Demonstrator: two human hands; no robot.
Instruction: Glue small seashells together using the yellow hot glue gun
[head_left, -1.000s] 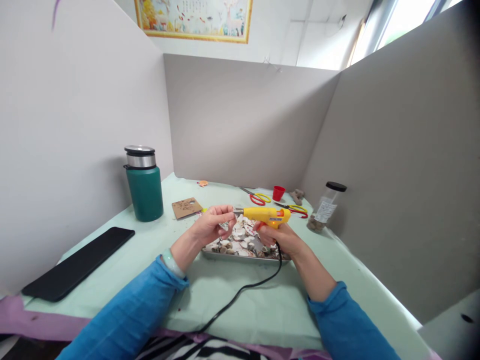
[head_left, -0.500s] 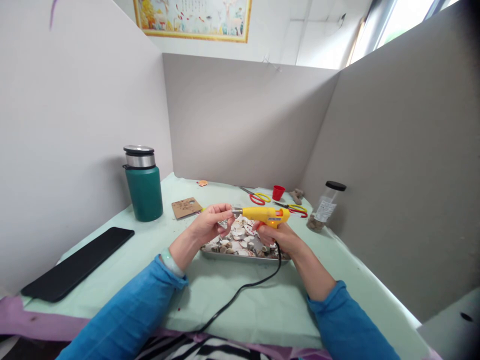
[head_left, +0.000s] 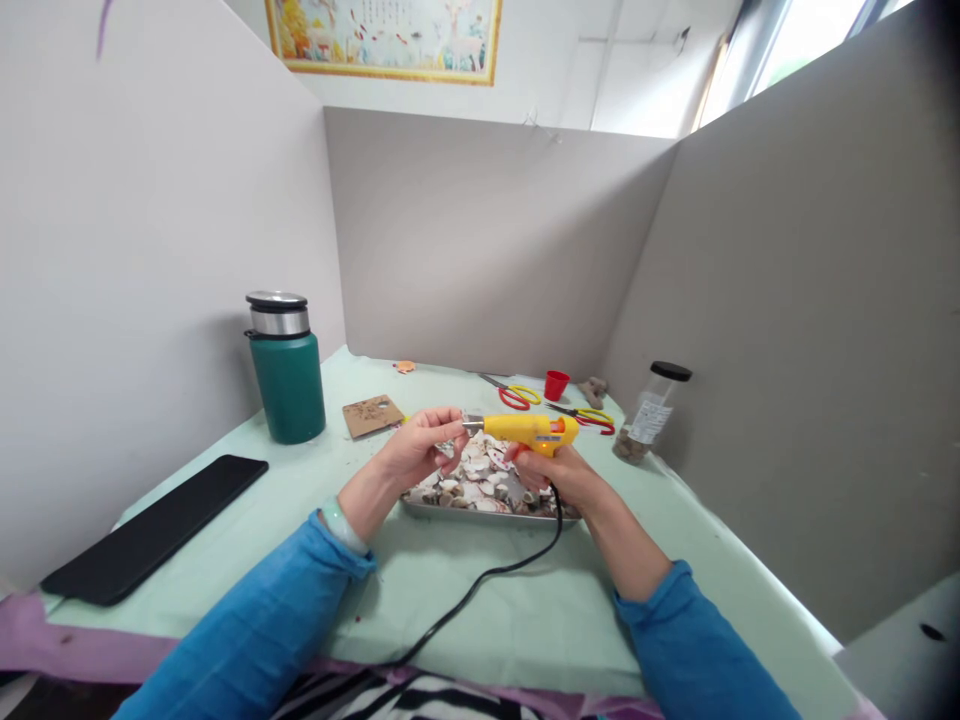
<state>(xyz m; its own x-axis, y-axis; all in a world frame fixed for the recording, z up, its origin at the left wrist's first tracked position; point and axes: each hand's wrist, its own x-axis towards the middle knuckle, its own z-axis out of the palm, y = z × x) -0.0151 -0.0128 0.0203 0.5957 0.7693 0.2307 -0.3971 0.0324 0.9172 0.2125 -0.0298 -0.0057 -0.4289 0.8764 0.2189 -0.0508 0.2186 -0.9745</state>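
Note:
My right hand (head_left: 559, 475) grips a yellow glue gun (head_left: 529, 431) by its handle, nozzle pointing left. The nozzle tip meets a small shell (head_left: 448, 445) pinched in the fingers of my left hand (head_left: 420, 450). Both hands hover over a metal tray (head_left: 480, 510) filled with several pale seashells (head_left: 480, 475). The gun's black cord (head_left: 480, 585) runs down from the handle across the green table cover toward me.
A green flask (head_left: 285, 370) stands at the left, a black flat pad (head_left: 154, 525) lies nearer me. Behind the tray are a brown card (head_left: 373, 414), two scissors (head_left: 517, 396), a red cup (head_left: 556, 385) and a clear jar (head_left: 651, 412). Grey partitions wall three sides.
Hardly anything differs: the hands and glue gun have drifted very slightly up and left, still held together over the tray.

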